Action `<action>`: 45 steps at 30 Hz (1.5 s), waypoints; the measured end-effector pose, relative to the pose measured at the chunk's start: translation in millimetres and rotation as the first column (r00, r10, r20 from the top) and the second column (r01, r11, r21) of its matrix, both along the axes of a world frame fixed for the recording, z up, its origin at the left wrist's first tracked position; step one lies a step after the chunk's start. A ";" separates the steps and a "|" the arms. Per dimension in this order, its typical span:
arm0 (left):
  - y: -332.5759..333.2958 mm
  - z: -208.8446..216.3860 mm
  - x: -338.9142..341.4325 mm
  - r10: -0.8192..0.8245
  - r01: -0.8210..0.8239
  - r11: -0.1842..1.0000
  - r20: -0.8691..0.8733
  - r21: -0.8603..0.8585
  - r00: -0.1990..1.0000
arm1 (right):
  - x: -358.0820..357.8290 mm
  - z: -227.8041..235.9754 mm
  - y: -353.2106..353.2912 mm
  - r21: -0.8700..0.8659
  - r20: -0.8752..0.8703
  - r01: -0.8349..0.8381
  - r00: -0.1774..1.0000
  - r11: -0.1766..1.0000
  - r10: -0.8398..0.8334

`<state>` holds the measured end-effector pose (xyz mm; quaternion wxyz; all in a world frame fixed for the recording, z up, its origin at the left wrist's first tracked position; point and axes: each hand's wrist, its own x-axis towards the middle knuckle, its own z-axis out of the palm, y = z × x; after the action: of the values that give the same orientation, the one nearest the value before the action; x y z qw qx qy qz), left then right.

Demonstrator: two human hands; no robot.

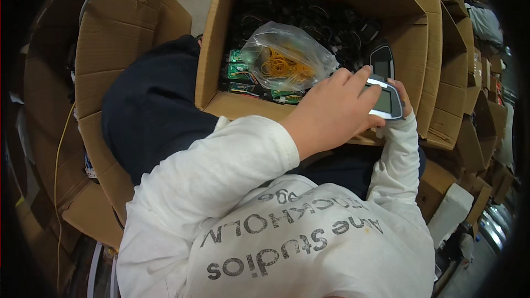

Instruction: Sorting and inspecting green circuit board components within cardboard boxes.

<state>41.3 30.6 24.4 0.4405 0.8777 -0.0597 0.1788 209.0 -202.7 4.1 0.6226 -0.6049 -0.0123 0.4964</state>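
Left hand (pixel 341 107) is lying across the left side of a grey display unit (pixel 388 102), grip unclear; right hand (pixel 405 99) is holding its right edge. I'm seeing it between them, a dark-framed display (pixel 381 68) sitting just beyond.

Muted light; the carton (pixel 212 49) is shadowed inside, detail perhaps soft (fisheye bends outer edges).

Cannot see most of the right hand (pixel 407 99) behind the grey-rimmed display (pixel 386 102), partly covered by the left hand (pixel 338 107). Cannot tell apart the dark parts (pixel 314 10) in the carton (pixel 212 58), cut off by the view's upper edge.
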 end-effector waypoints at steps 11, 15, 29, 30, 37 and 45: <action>6.6 -5.1 28.8 -0.142 -0.416 0.388 -0.499 -0.823 0.855 | -40.6 -14.5 48.8 0.274 -0.007 -0.142 0.989 0.951 0.150; -19.3 -34.1 32.8 0.125 -0.435 0.602 -0.459 -0.669 0.880 | -57.8 -12.3 57.3 0.396 -0.006 0.059 0.998 0.916 -0.062; -17.6 -11.8 14.7 -0.207 -0.186 0.597 -0.373 -0.781 0.904 | -82.0 20.5 67.3 0.214 0.375 0.111 0.908 0.970 -0.186; -15.5 -7.7 13.4 -0.229 -0.179 0.586 -0.373 -0.790 0.899 | -78.2 22.0 65.3 0.254 0.347 0.085 0.922 0.963 -0.173; -1.5 10.8 17.9 -0.195 -0.137 0.818 -0.494 -0.558 0.847 | -75.7 47.2 80.5 0.392 0.199 0.269 0.909 0.880 -0.367; 19.4 16.6 36.1 -0.211 0.026 0.945 -0.546 -0.327 0.810 | -44.9 20.4 65.3 0.514 -0.016 0.378 0.902 0.770 -0.432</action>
<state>77.4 50.0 41.1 0.5780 0.8064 0.0488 -0.1152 164.1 -137.4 24.5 0.8495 -0.4336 -0.0430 0.2975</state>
